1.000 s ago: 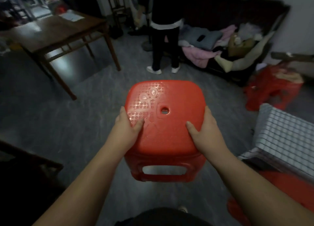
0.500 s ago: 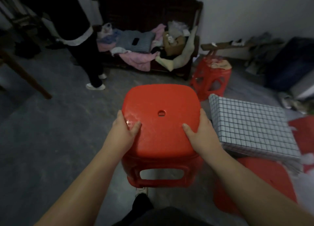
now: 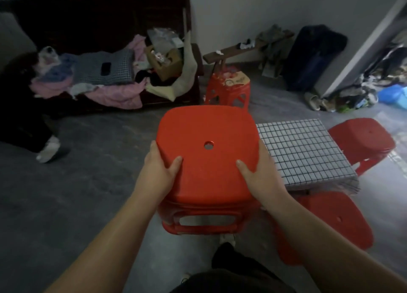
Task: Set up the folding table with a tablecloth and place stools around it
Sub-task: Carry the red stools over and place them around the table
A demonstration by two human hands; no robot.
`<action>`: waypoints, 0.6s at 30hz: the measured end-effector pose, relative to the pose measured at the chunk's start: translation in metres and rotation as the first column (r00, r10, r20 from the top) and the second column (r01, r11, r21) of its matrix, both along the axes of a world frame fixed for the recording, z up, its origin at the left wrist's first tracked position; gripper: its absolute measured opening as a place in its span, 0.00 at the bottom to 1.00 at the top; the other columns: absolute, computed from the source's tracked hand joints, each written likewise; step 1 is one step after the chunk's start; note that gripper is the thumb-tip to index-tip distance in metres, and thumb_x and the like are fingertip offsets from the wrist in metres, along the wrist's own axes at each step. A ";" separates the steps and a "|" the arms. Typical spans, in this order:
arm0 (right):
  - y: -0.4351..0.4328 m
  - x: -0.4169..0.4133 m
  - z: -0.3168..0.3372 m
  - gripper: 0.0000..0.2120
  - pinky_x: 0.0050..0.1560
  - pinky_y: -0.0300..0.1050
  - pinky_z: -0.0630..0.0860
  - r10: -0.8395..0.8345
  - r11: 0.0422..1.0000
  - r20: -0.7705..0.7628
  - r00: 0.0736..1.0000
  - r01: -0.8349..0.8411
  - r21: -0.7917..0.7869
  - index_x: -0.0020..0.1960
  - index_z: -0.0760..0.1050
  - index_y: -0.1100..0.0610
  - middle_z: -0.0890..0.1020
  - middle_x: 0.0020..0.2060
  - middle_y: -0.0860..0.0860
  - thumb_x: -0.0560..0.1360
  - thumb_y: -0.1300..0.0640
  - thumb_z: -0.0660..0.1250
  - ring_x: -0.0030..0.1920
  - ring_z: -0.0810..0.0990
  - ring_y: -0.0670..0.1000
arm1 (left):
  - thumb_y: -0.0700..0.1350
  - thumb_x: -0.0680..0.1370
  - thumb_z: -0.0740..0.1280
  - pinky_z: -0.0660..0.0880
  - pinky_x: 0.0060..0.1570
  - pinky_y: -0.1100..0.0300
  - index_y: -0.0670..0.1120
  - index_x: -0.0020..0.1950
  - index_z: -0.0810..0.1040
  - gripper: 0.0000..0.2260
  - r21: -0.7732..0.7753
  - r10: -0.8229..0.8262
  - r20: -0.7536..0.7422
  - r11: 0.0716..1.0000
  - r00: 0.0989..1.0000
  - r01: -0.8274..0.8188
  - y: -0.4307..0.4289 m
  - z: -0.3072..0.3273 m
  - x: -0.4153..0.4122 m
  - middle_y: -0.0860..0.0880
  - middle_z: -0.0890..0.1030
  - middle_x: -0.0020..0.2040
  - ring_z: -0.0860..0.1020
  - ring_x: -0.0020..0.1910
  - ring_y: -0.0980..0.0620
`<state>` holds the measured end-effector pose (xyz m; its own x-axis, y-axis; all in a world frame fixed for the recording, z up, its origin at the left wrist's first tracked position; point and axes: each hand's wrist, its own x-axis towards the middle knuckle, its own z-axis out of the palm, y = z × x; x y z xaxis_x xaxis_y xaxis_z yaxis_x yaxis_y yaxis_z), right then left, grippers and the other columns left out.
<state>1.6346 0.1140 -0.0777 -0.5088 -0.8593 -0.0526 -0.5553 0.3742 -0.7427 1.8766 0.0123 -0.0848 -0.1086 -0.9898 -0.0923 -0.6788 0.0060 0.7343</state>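
Stool one of four, the red stool (image 3: 208,160), is hanging above the grey floor (image 3: 88,193) between our two hands, just left of the one folding table (image 3: 293,143). We are gripping its seat at both side edges. Our left hand (image 3: 160,173) and right hand (image 3: 262,176) are each laying a thumb on top while the fingers are curling round the rim. One checked tablecloth (image 3: 339,180) is covering the table. Two more red stools are standing just beside it, the far stool (image 3: 361,143) at its right edge and the near stool (image 3: 334,224) at the edge nearest us. A fourth stool (image 3: 226,92), with something lying on its seat, is sitting further back beside one dark bench (image 3: 99,17) carrying a heap of clothes (image 3: 105,88).
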 end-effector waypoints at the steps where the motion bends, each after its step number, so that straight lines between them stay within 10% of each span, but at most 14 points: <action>1: -0.012 -0.007 -0.003 0.41 0.69 0.52 0.68 -0.007 1.000 0.002 1.000 0.007 -0.005 0.80 0.50 0.47 0.66 0.74 0.51 0.74 0.42 0.68 0.71 0.69 0.52 | 0.58 0.77 0.69 0.69 0.69 0.47 0.47 0.80 0.54 0.38 -0.008 -0.013 -0.003 1.000 1.000 0.013 -0.015 -0.004 -0.008 0.43 0.69 0.74 0.70 0.71 0.44; 18: -0.228 -0.169 -0.154 0.52 0.65 0.58 0.69 0.026 0.951 0.192 0.981 -0.084 0.297 0.79 0.40 0.40 0.58 0.76 0.50 0.70 0.43 0.74 0.70 0.68 0.55 | 0.58 0.70 0.73 0.68 0.71 0.48 0.50 0.79 0.54 0.44 0.253 -0.072 -0.044 0.964 0.996 0.081 -0.218 -0.162 -0.156 0.49 0.69 0.73 0.70 0.71 0.51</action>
<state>1.4652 -0.1142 -0.2316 -0.4179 -0.8145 -0.4024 -0.4463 0.5698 -0.6901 1.7202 -0.2057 -0.2468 -0.1907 -0.9228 -0.3348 -0.6578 -0.1330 0.7414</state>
